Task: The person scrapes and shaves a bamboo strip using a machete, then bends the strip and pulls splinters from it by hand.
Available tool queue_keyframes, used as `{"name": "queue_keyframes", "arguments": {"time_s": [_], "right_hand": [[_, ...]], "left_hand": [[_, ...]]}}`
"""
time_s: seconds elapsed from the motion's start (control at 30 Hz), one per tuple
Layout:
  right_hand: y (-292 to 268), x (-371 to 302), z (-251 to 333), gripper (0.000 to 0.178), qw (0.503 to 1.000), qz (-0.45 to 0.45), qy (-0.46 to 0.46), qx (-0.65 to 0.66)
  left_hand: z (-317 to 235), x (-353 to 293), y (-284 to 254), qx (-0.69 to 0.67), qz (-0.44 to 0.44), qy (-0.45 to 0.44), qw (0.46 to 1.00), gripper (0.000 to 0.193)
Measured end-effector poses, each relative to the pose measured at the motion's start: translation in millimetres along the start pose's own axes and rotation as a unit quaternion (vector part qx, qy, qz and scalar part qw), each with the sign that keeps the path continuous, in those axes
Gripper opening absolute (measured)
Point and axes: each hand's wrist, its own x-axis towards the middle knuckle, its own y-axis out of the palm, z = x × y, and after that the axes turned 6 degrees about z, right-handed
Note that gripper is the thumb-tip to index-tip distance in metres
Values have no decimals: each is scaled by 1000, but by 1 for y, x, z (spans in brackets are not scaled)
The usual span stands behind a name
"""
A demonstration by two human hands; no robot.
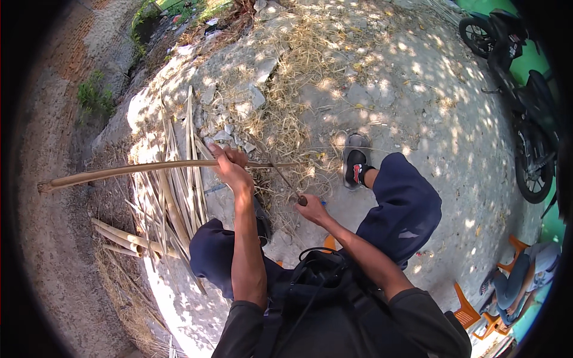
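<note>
Bamboo strip (131, 170) — grasped in left hand (231, 168); knife (286, 181) — clenched in right hand (313, 210), blade between both hands.

Dark short sleeves (427, 313), navy trousers (403, 206)

No words or numbers can be read. A small pale mark (514, 39) on the black motorcycle (506, 56) at two o'clock may be lettering; the red-and-white patch (358, 173) on the dark shoe (356, 147), toward three o'clock, is illegible.
</note>
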Motion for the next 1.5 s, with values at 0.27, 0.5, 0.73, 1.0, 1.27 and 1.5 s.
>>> {"name": "queue_keyframes", "arguments": {"time_s": [0.27,0.5,0.73,1.0,1.27,1.5], "right_hand": [[-25,3,-62,32,988,2,125,-91],[3,-7,-13,29,999,-30,12,-32],[-32,-9,-64,32,962,20,264,-63],[-2,-23,-69,26,996,-5,90,-26],[-16,-24,-106,31,968,-16,248,-45],[-11,-25,-85,33,982,-74,102,-143]], "left_hand": [[1,-5,14,-49,25,-12,998,49],[-5,-3,18,-25,15,-14,999,54],[-2,-7,14,-46,35,-27,998,53],[-1,-1,10,-34,23,-13,999,51],[-1,-4,25,-23,-5,-29,999,58],[-2,-3,10,-13,21,-28,999,52]]}}
